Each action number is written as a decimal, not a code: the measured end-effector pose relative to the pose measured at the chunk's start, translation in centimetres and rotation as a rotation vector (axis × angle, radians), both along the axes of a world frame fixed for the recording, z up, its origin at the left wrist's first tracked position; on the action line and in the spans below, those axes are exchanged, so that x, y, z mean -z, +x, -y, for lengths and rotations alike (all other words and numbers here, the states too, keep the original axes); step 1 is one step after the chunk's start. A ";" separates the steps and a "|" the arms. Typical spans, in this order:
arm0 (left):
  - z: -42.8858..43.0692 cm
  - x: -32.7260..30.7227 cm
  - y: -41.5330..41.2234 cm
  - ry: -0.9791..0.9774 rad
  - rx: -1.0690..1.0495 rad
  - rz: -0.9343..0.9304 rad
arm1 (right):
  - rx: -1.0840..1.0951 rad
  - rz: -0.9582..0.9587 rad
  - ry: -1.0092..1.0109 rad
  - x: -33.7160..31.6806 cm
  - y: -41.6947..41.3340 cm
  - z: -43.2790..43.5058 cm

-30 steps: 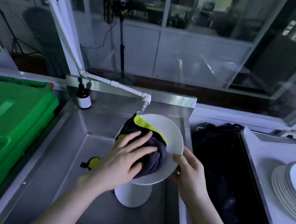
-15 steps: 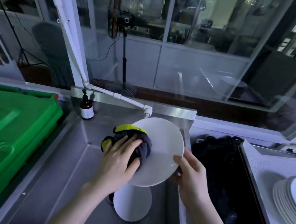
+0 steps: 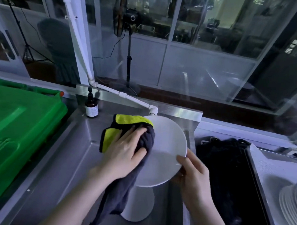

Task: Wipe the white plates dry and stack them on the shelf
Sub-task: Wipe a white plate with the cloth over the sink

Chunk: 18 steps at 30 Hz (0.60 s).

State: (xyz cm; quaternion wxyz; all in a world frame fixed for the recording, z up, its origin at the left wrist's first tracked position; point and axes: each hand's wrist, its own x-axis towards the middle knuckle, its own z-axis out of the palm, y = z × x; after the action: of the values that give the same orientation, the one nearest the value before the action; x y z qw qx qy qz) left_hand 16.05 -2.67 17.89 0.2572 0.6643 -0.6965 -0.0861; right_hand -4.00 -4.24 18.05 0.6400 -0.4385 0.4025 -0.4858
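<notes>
While the plate (image 3: 165, 150) is held tilted over the sink (image 3: 57, 167), just under the tap (image 3: 152, 111), the step in hand is wiping its face. Right hand (image 3: 193, 169) pinches the lower right rim, thumb on the face, fingers behind. Left hand (image 3: 128, 148) presses the bunched cloth (image 3: 122, 191) on the plate's left part, fingers bent over the wad, grey tail hanging down.

To do it well: sweep the cloth across the bare right half and out to the rim with even pressure, right hand bracing from behind so the plate does not tip. Shift the thumb to dry under it, then flip for the back. Mind the second plate (image 3: 138, 207) lying in the sink right below — a slip would likely hit it. Stack (image 3: 291, 202) sits on the desk, far right.
</notes>
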 end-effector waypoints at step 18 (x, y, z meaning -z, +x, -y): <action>0.3 -1.7 -1.4 -0.047 0.125 -0.166 | -0.024 0.018 0.084 0.7 0.3 -0.2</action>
State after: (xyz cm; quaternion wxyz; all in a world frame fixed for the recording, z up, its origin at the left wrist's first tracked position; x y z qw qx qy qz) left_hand 14.69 -2.99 19.62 0.3237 0.6039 -0.7148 -0.1400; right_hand -3.71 -4.02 17.34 0.6672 -0.4118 0.4114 -0.4648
